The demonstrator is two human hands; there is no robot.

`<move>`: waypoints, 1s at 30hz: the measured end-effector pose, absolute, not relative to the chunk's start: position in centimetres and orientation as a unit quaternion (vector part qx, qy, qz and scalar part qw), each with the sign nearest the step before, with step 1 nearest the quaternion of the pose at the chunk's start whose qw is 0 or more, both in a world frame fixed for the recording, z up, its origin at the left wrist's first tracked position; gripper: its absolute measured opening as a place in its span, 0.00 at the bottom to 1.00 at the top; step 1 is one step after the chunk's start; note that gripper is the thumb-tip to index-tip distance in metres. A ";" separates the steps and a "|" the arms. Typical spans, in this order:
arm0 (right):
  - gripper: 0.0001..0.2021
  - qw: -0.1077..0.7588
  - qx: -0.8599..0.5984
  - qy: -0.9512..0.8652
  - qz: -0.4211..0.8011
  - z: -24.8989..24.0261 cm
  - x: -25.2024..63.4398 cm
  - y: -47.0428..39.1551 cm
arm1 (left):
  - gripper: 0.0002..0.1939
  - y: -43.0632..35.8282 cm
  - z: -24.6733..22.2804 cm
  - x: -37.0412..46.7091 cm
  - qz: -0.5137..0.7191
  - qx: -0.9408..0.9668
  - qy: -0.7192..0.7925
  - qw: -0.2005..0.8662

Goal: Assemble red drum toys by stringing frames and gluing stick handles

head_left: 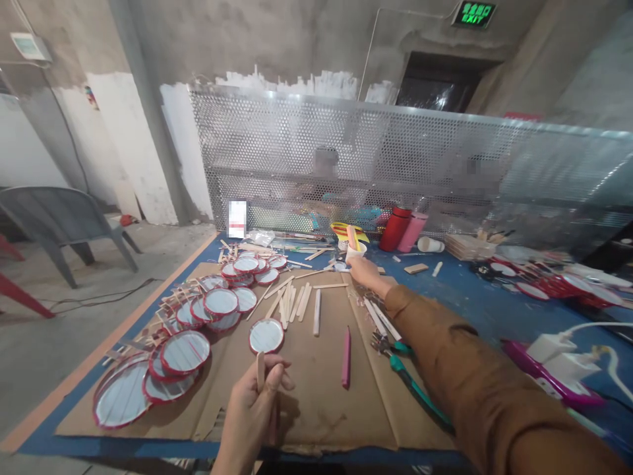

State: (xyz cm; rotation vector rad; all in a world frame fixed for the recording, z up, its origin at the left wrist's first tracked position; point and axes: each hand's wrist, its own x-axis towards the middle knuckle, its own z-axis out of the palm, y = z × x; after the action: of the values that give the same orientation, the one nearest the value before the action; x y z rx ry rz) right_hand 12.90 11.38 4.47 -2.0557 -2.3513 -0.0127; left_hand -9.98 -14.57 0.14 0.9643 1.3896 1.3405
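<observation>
My left hand is closed around a wooden stick. Just above it is a round white disc with a red rim, seemingly on the end of that stick. At the far side of the cardboard, my right hand reaches out and its fingers close at a small white paper cup; the fingertips are partly hidden. A flat peach-coloured piece sticks up from the cup. Similar red-rimmed discs on sticks lie in overlapping piles to the left. Loose wooden sticks lie between.
Cardboard covers the blue table. On it lie a pink marker, a white pen and green-handled pliers. Behind stand a red bottle and a pink bottle. A purple power strip lies right.
</observation>
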 end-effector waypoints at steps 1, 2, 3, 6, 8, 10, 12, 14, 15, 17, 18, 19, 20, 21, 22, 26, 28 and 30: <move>0.15 0.005 -0.651 -0.759 -0.011 4.1 13.2 11.8 | 0.23 -14.5 0.1 -10.0 0.544 0.400 0.571 0.467; 0.15 0.002 -0.643 -0.766 -0.014 3.8 13.4 12.1 | 0.23 -14.5 0.0 -10.1 0.541 0.407 0.574 0.462; 0.15 0.001 -0.634 -0.773 -0.017 3.5 13.5 12.4 | 0.22 -14.4 -0.1 -10.1 0.538 0.413 0.576 0.457; 0.14 -0.006 -0.610 -0.792 -0.028 3.3 14.1 12.6 | 0.20 -14.3 -0.4 -10.1 0.537 0.427 0.578 0.441; 0.13 -0.006 -0.592 -0.805 -0.037 3.8 14.4 12.1 | 0.18 -14.1 -0.7 -10.0 0.543 0.433 0.576 0.431; 0.12 -0.001 -0.568 -0.822 -0.046 4.7 14.4 11.1 | 0.15 -14.0 -0.8 -9.9 0.542 0.430 0.576 0.435; 0.13 0.010 -0.533 -0.845 -0.051 5.8 13.9 9.0 | 0.14 -13.8 -0.7 -9.8 0.538 0.423 0.573 0.450; 0.13 0.027 -0.478 -0.876 -0.054 6.8 12.7 6.0 | 0.14 -13.7 -0.4 -9.9 0.542 0.435 0.559 0.452; 0.13 0.053 -0.420 -0.903 -0.070 7.2 11.9 4.1 | 0.15 -13.6 -0.2 -9.9 0.542 0.453 0.549 0.446; 0.12 0.080 -0.318 -0.939 -0.106 7.9 10.0 0.1 | 0.17 -13.5 0.2 -10.2 0.533 0.468 0.552 0.439; 0.13 0.093 -0.285 -0.946 -0.128 8.2 9.1 -1.9 | 0.18 -13.5 0.4 -10.4 0.526 0.476 0.552 0.437; 0.12 0.104 -0.259 -0.947 -0.158 8.3 8.2 -3.7 | 0.18 -13.4 0.4 -10.5 0.522 0.481 0.552 0.438; 0.11 0.108 -0.241 -0.947 -0.185 8.4 7.4 -5.3 | 0.20 -13.4 0.5 -10.7 0.513 0.486 0.548 0.448; 0.10 0.111 -0.226 -0.945 -0.207 8.3 6.7 -6.6 | 0.21 -13.4 0.4 -10.8 0.497 0.493 0.542 0.464; 0.10 0.109 -0.216 -0.944 -0.223 8.1 6.1 -7.6 | 0.22 -13.4 0.4 -11.0 0.480 0.499 0.538 0.480; 0.13 0.177 -0.202 -0.940 -0.210 6.7 5.2 -8.8 | 0.21 -13.5 0.1 -11.2 0.474 0.504 0.512 0.509; 0.14 0.297 -0.268 -0.905 -0.143 5.9 5.2 -8.5 | 0.21 -13.6 0.1 -11.3 0.481 0.497 0.502 0.518; 0.15 0.407 -0.369 -0.836 -0.009 5.3 5.0 -8.0 | 0.22 -13.7 0.2 -11.4 0.480 0.496 0.490 0.532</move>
State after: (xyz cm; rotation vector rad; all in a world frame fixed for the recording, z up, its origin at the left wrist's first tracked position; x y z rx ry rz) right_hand 5.03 -7.97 5.29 -0.9311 -2.1070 -0.0216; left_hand -11.36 -13.74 0.16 1.1832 1.1676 1.1452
